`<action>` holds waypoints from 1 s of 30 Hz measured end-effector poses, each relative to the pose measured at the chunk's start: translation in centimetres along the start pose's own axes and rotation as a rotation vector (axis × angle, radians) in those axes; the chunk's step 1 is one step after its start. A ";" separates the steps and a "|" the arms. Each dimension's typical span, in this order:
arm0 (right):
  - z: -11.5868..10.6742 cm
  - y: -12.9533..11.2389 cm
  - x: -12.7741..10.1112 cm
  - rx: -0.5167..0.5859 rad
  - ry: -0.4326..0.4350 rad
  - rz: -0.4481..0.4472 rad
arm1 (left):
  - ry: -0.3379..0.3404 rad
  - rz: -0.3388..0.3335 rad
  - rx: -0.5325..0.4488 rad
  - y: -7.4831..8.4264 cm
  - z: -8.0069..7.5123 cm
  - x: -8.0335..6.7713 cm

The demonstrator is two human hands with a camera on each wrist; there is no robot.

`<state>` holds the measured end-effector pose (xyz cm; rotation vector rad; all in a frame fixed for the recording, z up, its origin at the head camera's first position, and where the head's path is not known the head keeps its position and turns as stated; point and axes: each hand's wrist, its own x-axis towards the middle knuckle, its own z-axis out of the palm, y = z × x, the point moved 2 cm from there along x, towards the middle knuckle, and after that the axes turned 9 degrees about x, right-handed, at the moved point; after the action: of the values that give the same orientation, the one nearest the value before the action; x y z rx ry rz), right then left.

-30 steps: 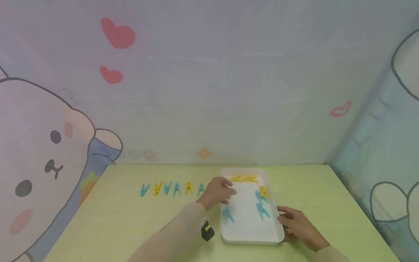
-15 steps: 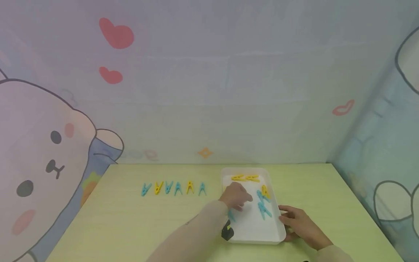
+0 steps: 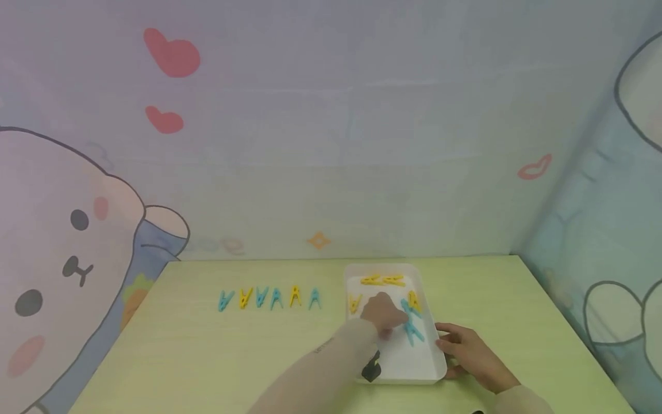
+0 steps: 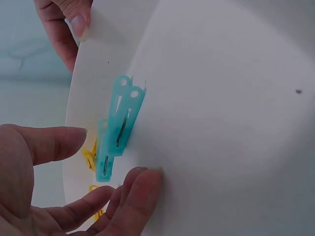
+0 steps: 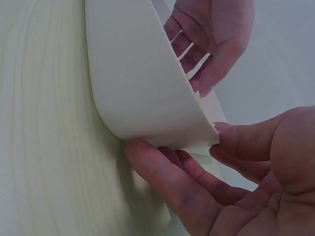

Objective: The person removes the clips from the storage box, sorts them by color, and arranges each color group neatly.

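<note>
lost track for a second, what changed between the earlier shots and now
The left hand moved right from the tray's left edge, over the white tray, and now reaches for the blue pegs without holding one. A yellow peg it had covered now shows. The right hand still holds the tray's rim; the row of six pegs is unchanged.

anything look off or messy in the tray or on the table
Mildly. The clothespins on the table stand in a neat row, but those in the white tray lie scattered at mixed angles, two teal ones overlapping. The left hand reaches among them while the right hand grips the tray's corner. Nothing is spilled or broken.
</note>
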<state>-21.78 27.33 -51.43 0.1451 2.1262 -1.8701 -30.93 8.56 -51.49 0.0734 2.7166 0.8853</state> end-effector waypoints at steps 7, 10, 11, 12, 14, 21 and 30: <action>0.2 -0.1 0.0 0.020 -0.002 0.014 | 0.051 0.010 0.105 1.5 0.7 -0.5; 0.1 -0.1 -0.1 0.020 -0.001 0.006 | 0.069 0.020 0.190 2.4 1.1 -0.6; 0.1 0.0 -0.1 0.017 -0.002 0.000 | 0.078 0.020 0.216 2.7 1.2 -0.6; 0.0 0.1 -0.1 0.018 -0.003 -0.004 | 0.085 0.020 0.238 3.0 1.3 -0.7; -0.1 0.1 -0.2 0.013 -0.003 -0.011 | 0.096 0.024 0.269 3.4 1.5 -0.7; -0.2 0.3 -0.3 0.004 -0.006 -0.012 | 0.117 0.019 0.375 4.2 1.9 -0.8; 0.0 0.0 -0.2 -0.017 0.034 0.003 | 0.092 0.016 0.401 4.4 1.5 -0.8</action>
<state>-21.62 27.33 -51.36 0.1772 2.1619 -1.8606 -29.92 12.84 -49.86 0.1376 2.9428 0.3427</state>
